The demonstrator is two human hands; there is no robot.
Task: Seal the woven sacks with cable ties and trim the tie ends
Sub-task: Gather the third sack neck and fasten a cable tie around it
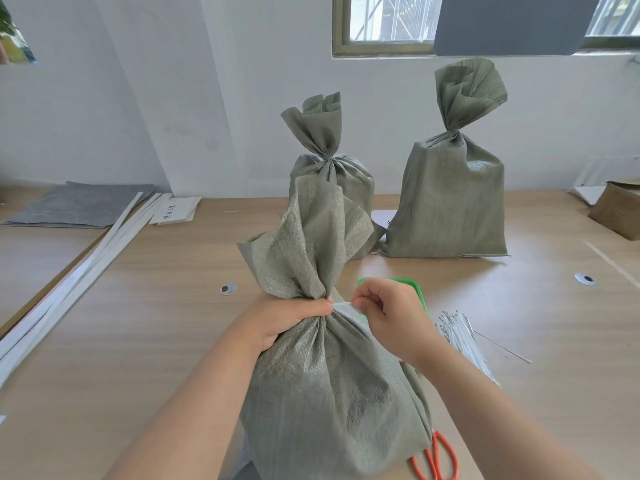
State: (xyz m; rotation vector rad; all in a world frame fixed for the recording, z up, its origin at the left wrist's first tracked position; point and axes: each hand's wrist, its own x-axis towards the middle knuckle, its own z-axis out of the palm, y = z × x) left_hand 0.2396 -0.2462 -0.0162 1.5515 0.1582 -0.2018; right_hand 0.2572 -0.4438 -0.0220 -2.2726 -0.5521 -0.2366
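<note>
The left hand (294,315) curls round the neck of the near sack (329,375); the right hand (388,313) pinches the cable tie (341,302) just beside this neck (soft, springy cloth, I think; grip it there).

Left hand (294,315): gripped sack (332,382) neck, fingers curled round it; bare forearm extended from 7 o'clock. Right hand (391,317): at 3 o'clock of left, pinched tie (341,303), fingers curled; bare forearm extended from 5 o'clock.

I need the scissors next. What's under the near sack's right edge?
Orange scissor handles stick out from under the near sack; their blades are hidden beneath it.
</note>
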